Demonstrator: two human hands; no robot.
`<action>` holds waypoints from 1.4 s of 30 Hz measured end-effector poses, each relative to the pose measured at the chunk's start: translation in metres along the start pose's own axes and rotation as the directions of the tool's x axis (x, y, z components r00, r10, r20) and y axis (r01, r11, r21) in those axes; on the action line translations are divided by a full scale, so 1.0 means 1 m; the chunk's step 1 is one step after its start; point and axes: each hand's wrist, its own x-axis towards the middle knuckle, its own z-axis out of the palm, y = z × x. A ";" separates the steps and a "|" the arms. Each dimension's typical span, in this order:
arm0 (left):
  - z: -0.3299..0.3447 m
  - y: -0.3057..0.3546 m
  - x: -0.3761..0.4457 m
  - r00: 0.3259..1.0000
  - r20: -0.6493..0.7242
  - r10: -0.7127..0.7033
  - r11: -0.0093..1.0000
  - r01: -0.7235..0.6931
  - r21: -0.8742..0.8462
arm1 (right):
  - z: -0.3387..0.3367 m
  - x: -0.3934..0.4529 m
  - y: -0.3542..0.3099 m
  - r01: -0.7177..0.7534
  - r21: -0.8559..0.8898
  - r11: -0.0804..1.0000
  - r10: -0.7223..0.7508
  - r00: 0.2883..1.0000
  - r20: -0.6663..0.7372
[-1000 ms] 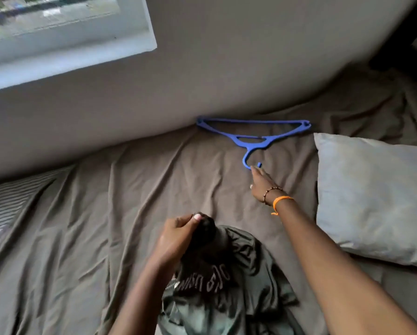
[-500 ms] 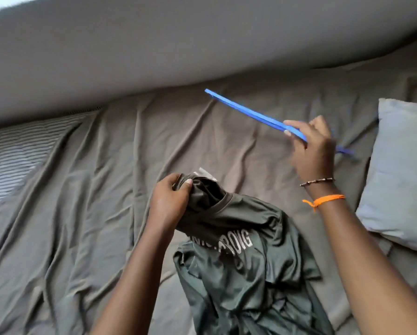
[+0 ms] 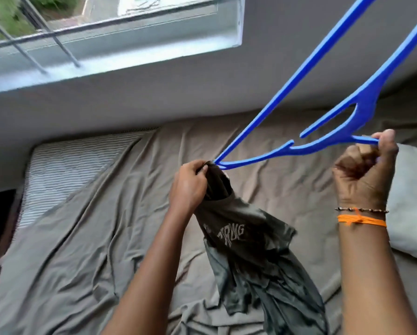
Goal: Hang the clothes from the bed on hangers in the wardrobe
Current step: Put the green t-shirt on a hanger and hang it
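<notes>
A dark green shirt [image 3: 248, 240] is gripped at its collar by the left hand [image 3: 189, 187], fingers curled round the bunched fabric, and is held up above the bed [image 3: 81, 250]; the rest of the shirt hangs down w/ its lower part lying crumpled on the brown sheet. Pale lettering is seen on the chest, partly folded, so it cannot be read in full. A blue hanger [image 3: 333, 112] is held by the right hand [image 3: 366, 175], which is closed in a fist round the hook end; the hook itself is hidden by the fingers. The hanger is tilted, one shoulder tip being pressed at or just into the collar opening beside the left thumb, prob. already inside, though the fabric hides the exact tip; the other end runs up & out of view at top right. On the right wrist a bead bracelet [image 3: 361, 210] and an orange band [image 3: 362, 220] are worn, the band nearer the elbow. A pale pillow [image 3: 410, 209] lies at the right edge, partly covered by the right forearm. Striped bare mattress [image 3: 69, 165] is exposed at the left where the sheet ends. Behind the bed a grey wall is seen, w/ a barred window [image 3: 106, 32] at upper left.
</notes>
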 end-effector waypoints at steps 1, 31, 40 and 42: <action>-0.012 0.004 -0.008 1.000 -0.017 0.004 1.000 -0.004 0.004 | 0.010 -0.009 -0.010 0.002 0.030 1.000 -0.002 1.000 0.023; -0.235 0.088 -0.170 0.793 0.485 0.369 0.701 0.106 -0.705 | 0.191 -0.232 -0.127 0.313 -0.950 0.010 -0.117 0.944 0.310; -0.220 0.081 -0.180 0.755 0.432 0.494 0.850 -0.315 -0.422 | 0.180 -0.278 -0.143 0.216 -0.956 -0.200 -0.171 0.953 0.252; -0.206 0.085 -0.188 0.757 0.356 0.547 0.831 -0.542 -0.124 | 0.185 -0.280 -0.141 0.181 -0.930 -0.319 -0.181 0.952 0.247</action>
